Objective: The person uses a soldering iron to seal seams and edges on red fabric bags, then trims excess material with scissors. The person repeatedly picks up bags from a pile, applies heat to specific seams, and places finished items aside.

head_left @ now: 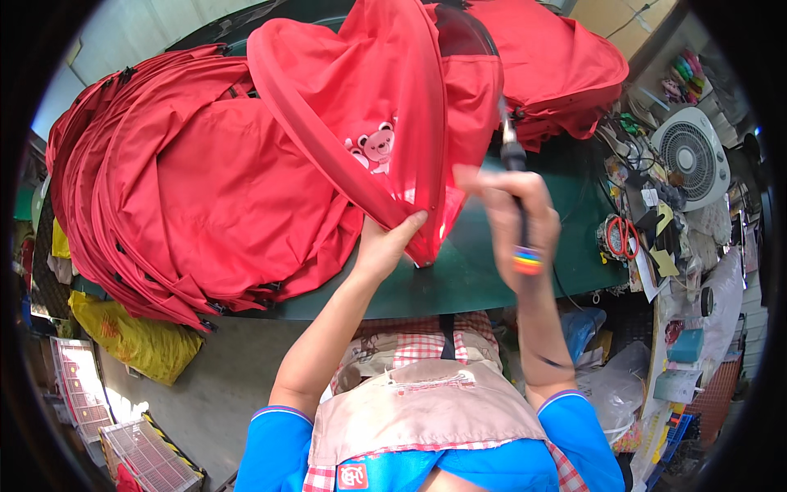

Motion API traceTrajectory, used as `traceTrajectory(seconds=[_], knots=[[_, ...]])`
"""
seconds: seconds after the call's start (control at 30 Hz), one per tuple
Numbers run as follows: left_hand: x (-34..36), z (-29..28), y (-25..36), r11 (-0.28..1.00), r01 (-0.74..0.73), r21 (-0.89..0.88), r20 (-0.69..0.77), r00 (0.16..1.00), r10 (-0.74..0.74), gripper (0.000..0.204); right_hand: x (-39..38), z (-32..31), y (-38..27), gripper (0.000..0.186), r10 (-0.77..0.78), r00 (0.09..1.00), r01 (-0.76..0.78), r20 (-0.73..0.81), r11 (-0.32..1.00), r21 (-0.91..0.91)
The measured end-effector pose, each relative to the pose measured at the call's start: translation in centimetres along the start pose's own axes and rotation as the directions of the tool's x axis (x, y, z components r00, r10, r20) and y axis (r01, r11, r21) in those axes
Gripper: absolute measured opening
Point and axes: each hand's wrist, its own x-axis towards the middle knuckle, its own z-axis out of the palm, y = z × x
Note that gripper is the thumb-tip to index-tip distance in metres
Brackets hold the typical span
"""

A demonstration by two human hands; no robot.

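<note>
My left hand (385,238) grips the lower point of a red fabric canopy (328,107) with a piped, curved rim and a printed white bear, its thumb on the front seam. Just right of the canopy my right hand (516,217), blurred by motion, is closed round a black-handled tool (512,152) with a metal shaft pointing upward; a dark cord runs down from it. A rainbow band shows at the lower end of the handle. Piles of similar red canopies (197,180) lie to the left and at the back right (557,66).
The dark green table (484,287) carries the work. At the right are a white fan (689,156), orange scissors (623,234), wires and clutter. At lower left are a yellow bag (131,336) and wire racks (143,451) on a grey floor.
</note>
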Motion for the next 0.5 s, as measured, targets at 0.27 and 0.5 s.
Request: traceTrajectory(seconds=[0.27, 0.5], knots=[[-2.2, -1.0, -0.3, 0.888, -0.275, -0.368, -0.392, 0.912, 0.120, 0.025, 1.8, 2.8, 10.2, 0.016, -0.413, 0.908, 0.299, -0.064, 0.749, -0.592], [0.5, -2.1, 5.5, 0.967, -0.198, 0.161, -0.053, 0.977, 0.208, 0.025, -5.4, -0.3, 2.2, 0.061, 0.050, 0.997, -0.037, -0.058, 0.975, 0.219]])
